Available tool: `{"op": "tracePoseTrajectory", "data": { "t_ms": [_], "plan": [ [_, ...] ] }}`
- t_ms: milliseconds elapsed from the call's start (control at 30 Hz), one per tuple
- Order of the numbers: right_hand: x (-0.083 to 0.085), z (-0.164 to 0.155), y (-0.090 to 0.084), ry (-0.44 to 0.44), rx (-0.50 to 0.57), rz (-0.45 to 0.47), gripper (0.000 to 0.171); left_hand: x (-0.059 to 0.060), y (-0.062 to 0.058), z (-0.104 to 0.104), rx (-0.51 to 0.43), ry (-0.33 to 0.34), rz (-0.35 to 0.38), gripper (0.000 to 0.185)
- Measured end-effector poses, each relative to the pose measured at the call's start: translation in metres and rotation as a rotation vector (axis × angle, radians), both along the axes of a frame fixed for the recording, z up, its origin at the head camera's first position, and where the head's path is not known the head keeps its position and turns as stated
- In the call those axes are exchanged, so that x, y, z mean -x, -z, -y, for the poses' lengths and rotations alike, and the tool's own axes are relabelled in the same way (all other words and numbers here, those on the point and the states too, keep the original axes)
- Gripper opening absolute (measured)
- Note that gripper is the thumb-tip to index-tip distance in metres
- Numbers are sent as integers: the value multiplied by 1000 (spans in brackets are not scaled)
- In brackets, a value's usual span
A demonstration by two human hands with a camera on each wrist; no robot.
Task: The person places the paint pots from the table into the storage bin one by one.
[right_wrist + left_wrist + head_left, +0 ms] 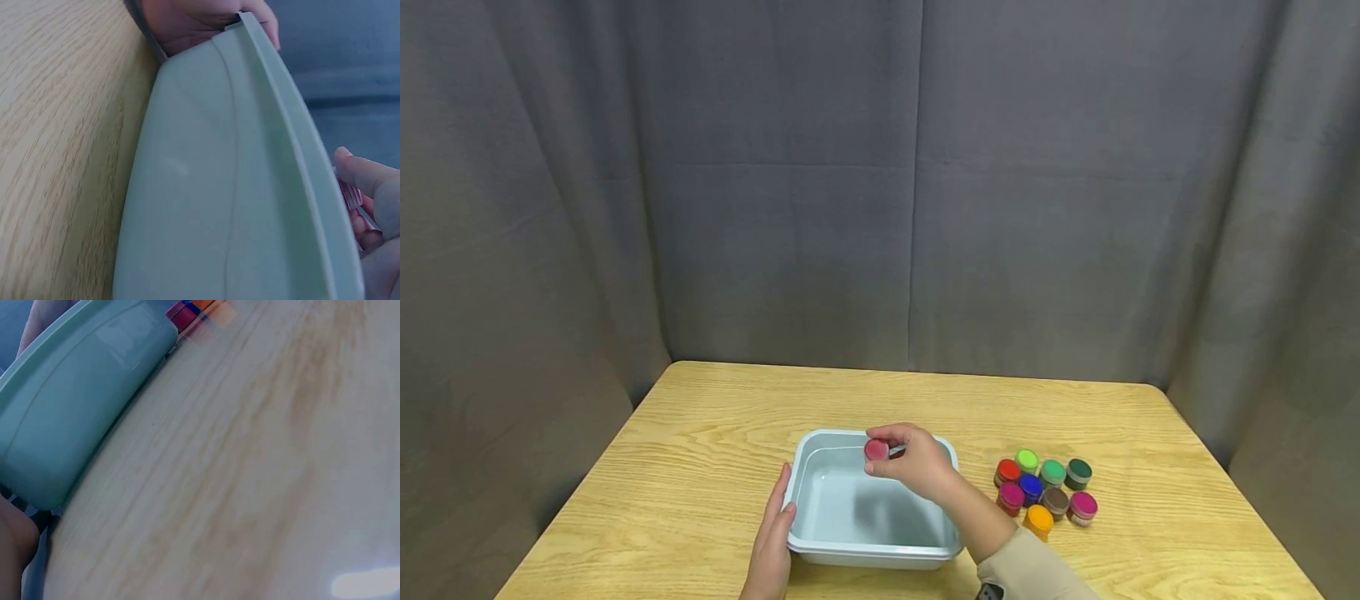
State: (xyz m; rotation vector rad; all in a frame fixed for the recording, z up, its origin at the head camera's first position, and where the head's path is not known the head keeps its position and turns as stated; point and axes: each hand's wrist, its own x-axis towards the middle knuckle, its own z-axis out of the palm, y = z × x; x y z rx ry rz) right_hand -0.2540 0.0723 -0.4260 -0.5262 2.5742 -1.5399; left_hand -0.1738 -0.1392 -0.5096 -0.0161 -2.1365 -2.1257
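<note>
In the head view, the two hands are apart from each other. The right hand (pixel 913 460) pinches a red jar (pixel 876 450) between thumb and fingers, above the far part of the tub (pixel 876 552). The left hand (pixel 771 537) grips the tub's left side, thumb at the rim, so the jar lies well to its right. Nine other jars (pixel 1031 487) stand grouped on the table (pixel 715 467), right of the tub, before a grey curtain (pixel 790 208).

In the left wrist view, the tub's wall slants across the upper left, with some of the other jars just past its far end.

In the right wrist view, the jar sits at the right hand's fingertips, beyond the tub's near rim; the left hand clasps the far end.
</note>
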Motion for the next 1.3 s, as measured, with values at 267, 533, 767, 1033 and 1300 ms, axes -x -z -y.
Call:
{"op": "tracePoseTrajectory", "data": {
  "t_ms": [267,533,767,1033,1300],
  "plan": [
    [12,24,7,-30,-20,58,46,0,1,0,2,11,-3,55],
    [20,49,12,-28,-73,96,43,0,1,1,-14,34,-17,55],
    [19,64,19,-57,-141,77,42,0,1,2,-7,53,-36,55],
    [17,75,28,-40,-170,71,40,1,0,2,8,33,-24,55],
    [12,79,29,-31,-274,98,37,0,-1,1,19,39,-2,56]
  ]
}}
